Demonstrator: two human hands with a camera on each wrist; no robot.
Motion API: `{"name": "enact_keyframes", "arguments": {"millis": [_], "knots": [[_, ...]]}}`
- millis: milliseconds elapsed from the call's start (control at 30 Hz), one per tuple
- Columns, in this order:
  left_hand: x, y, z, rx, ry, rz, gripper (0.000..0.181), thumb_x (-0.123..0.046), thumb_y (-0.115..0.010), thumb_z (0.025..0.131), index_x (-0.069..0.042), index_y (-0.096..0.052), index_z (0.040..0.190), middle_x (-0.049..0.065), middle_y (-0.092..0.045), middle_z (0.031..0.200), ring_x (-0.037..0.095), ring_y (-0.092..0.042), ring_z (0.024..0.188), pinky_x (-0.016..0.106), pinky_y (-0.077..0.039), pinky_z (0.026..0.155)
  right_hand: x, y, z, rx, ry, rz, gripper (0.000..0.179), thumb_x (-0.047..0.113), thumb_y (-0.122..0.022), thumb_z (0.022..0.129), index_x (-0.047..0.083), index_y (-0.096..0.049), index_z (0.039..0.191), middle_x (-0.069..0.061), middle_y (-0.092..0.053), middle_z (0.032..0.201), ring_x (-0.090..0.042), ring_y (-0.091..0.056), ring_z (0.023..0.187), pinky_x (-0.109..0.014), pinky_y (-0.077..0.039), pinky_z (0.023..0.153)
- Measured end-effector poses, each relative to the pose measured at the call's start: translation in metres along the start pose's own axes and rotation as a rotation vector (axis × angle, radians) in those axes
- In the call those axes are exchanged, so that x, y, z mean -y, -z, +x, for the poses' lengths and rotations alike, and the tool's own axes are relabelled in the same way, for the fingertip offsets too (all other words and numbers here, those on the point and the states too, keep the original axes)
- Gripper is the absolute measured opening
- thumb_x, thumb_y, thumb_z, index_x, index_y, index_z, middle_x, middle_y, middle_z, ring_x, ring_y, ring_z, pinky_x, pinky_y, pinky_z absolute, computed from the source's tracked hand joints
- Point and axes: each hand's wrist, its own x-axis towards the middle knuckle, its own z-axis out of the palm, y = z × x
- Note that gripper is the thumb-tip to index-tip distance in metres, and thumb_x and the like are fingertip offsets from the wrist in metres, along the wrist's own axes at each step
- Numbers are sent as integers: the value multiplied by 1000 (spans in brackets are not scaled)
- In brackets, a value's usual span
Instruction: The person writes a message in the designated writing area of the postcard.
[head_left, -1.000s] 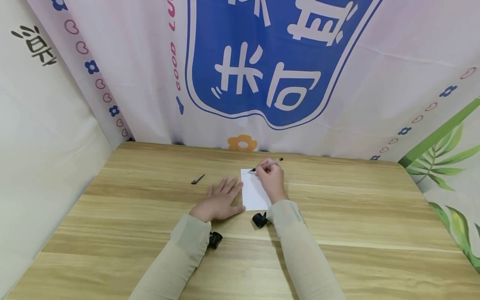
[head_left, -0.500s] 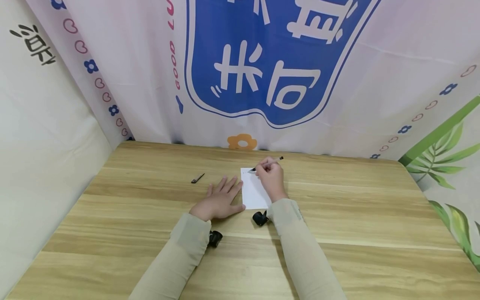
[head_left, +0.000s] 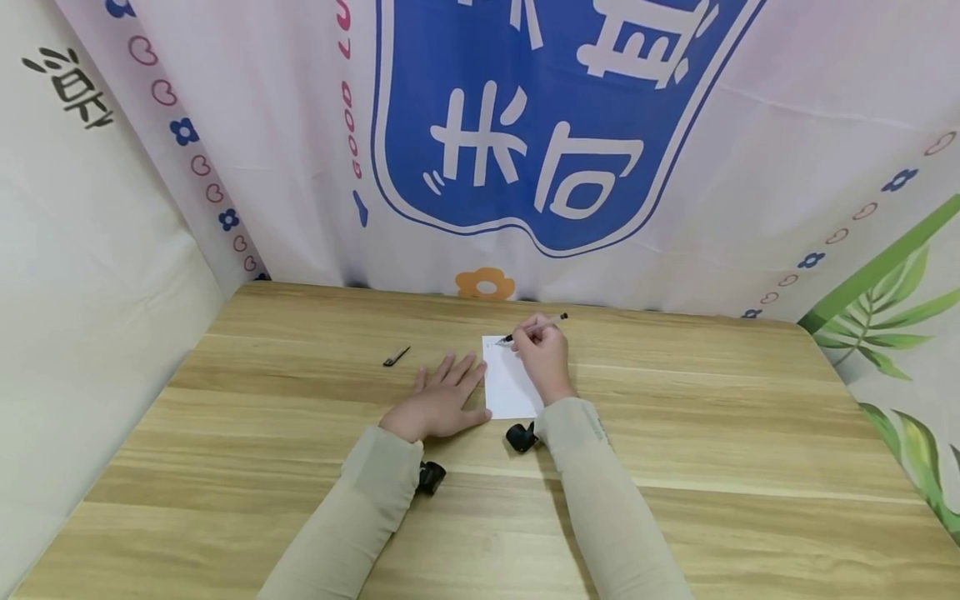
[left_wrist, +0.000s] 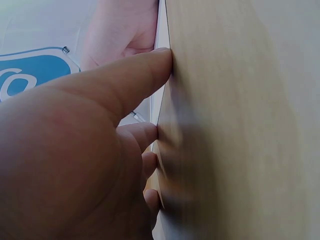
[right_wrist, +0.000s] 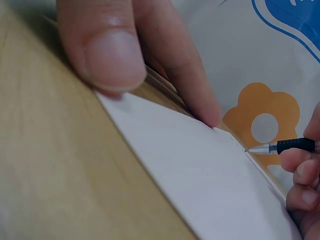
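Right-hand grip (head_left: 545,360): pinching the pen (right_wrist: 281,146), tip at the far-left corner of the paper (head_left: 510,387), as I see it half a second ago. Left-hand grip (head_left: 438,407): released, fingers spread, touching the paper's left edge, unmoved. Pen cap (head_left: 396,357): on the tabletop (head_left: 712,433), left of those fingers, likewise unmoved

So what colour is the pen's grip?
The pen's grip is black, clearest in the right wrist view.
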Motion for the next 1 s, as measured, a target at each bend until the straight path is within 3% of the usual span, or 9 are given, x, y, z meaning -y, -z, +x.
{"name": "enact_keyframes", "arguments": {"millis": [133, 500, 1000], "knots": [[0, 0, 0, 1, 0, 3, 79, -50, -51, 104, -18, -12, 165, 6, 2, 171, 34, 11, 155, 66, 6, 118, -1, 0, 0, 4, -1, 15, 9, 3, -60, 96, -1, -64, 90, -11, -64, 76, -29, -61, 69, -19, -47, 57], [1, -1, 2, 0, 5, -5, 79, -50, -51, 104, -20, -12, 165, 4, 2, 171, 33, 12, 155, 66, 7, 118, -2, 2, 0, 1, 33, 14, 11, 7, -59, 95, 5, -64, 86, -8, -64, 74, -18, -59, 64, -23, -49, 58], [0, 0, 1, -3, 2, -4, 79, -50, -52, 104, -19, -13, 165, 5, 2, 171, 33, 11, 155, 66, 7, 118, -2, 2, -1, -1, 45, 8, 9, 6, -58, 93, 4, -63, 85, -8, -63, 73, -18, -60, 63, -23, -50, 57]]}}
